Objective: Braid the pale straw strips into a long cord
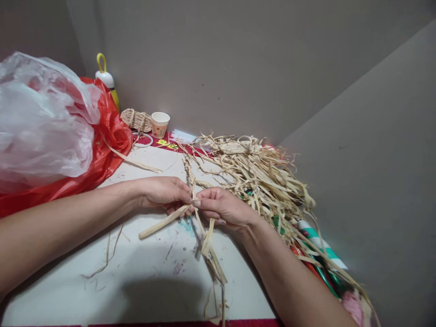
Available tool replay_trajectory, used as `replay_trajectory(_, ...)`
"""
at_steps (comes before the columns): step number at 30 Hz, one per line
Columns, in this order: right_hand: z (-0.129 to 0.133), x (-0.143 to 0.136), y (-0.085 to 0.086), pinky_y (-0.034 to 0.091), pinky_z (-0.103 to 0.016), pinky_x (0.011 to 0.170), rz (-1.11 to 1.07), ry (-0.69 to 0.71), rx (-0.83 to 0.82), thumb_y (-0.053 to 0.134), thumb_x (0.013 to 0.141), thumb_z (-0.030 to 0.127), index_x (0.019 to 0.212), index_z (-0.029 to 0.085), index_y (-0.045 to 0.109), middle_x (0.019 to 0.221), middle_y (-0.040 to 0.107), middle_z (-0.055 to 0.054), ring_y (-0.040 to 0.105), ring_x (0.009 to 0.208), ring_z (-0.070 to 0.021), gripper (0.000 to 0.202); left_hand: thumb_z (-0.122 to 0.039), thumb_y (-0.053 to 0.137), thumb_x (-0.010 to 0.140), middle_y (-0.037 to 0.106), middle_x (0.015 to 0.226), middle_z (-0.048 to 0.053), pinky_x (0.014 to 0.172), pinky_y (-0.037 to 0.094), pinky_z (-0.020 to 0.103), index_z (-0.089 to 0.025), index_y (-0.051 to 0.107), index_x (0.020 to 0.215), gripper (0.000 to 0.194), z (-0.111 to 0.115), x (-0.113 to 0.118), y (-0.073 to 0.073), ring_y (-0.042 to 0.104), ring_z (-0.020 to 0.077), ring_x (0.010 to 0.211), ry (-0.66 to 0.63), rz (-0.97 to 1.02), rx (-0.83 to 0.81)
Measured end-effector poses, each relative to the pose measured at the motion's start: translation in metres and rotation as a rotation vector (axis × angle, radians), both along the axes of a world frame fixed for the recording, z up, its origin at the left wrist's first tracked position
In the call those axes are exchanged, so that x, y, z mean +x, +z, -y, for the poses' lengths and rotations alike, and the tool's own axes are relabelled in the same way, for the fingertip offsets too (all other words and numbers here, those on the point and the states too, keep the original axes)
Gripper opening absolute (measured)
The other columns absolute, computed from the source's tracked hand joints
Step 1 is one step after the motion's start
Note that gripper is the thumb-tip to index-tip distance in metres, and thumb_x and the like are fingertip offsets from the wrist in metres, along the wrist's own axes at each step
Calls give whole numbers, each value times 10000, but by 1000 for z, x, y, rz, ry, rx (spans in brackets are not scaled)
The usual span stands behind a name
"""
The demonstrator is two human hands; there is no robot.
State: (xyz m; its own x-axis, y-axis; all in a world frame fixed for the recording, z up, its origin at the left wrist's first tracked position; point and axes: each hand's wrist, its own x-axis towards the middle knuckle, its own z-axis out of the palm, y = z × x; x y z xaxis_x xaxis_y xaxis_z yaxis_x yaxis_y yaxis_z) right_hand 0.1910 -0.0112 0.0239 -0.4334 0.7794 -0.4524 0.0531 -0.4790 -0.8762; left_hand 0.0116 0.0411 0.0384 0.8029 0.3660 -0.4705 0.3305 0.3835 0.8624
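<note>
Both hands meet over the middle of a white board, their fingertips touching around a braid of dry straw-coloured strips [189, 171]. My left hand [169, 193] is closed in a pinch on the braid's near end. Against it, my right hand [221, 206] pinches the same spot with thumb and forefinger. One wide strip [163, 222] sticks out toward the lower left from between the fingers. Other loose strips [211, 254] hang down toward the near edge of the board. The braid runs away from the hands toward the back.
A large heap of dry strips [265, 177] lies at the right. White and red plastic bags [47, 122] fill the left. Along the back stand a yellow and white bottle [105, 79], a coiled straw bundle [136, 120] and a paper cup [160, 126]. Grey walls rise behind.
</note>
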Motion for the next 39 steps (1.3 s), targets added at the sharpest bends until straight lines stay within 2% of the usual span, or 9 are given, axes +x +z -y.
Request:
replay_trajectory(5,0,0,0,160,-143,298,42,17,37,705,671,319,668,122,585,357,342,111,193,309,-15,231,-210,567,684,473,475,-46,443,314,203,-118,593,671,97,-3,-2,-4,381,58,419,-83,71,59)
replay_trajectory(10,2,-4,-3,160,-167,316,107,44,87,669,714,350,698,115,605,361,337,108,216,315,-27,244,-216,540,691,421,458,-67,406,260,188,-148,539,629,92,2,-3,-6,327,50,395,-49,-84,316)
replay_trajectory(14,3,-5,-4,155,-174,328,133,65,115,656,729,339,673,129,574,380,348,105,227,329,-29,232,-233,525,714,539,581,-27,426,305,175,-155,524,707,78,4,-1,-7,436,63,441,-49,-153,269)
replay_trajectory(18,4,-5,-2,162,-178,337,173,92,145,648,741,347,665,134,553,387,341,105,234,336,-30,246,-296,510,737,402,472,-65,383,198,194,-160,512,640,167,1,0,-7,283,48,372,-79,-217,386)
replay_trajectory(21,5,-5,-1,164,-183,342,198,99,174,633,759,356,636,143,520,397,342,101,241,341,-31,270,-333,537,733,410,497,-58,421,223,191,-153,515,611,219,-1,-1,-8,296,49,427,-86,-176,496)
replay_trajectory(27,5,-3,-1,177,-170,342,263,154,214,627,778,341,660,143,514,430,372,95,269,349,-24,257,-344,504,749,366,489,-70,414,201,205,-176,469,624,212,-2,-3,-5,266,58,404,-126,-157,418)
replay_trajectory(31,4,-2,1,243,-154,342,250,187,201,582,811,346,676,142,523,423,435,82,335,323,-26,252,-282,501,730,378,514,-61,453,227,195,-161,448,576,203,-2,-3,-6,281,56,455,-123,-128,522)
replay_trajectory(35,4,-3,0,247,-140,314,250,133,103,557,801,306,705,113,585,453,574,18,374,287,-27,217,-290,485,740,410,538,-51,464,224,199,-145,526,615,196,0,-3,-5,298,65,489,-130,-171,634)
replay_trajectory(39,5,-9,-3,190,-145,271,75,-41,-44,567,720,243,609,92,597,427,599,-32,353,238,-34,190,-296,460,758,379,522,-53,456,211,199,-144,535,612,223,2,-3,-1,292,68,489,-120,-199,711)
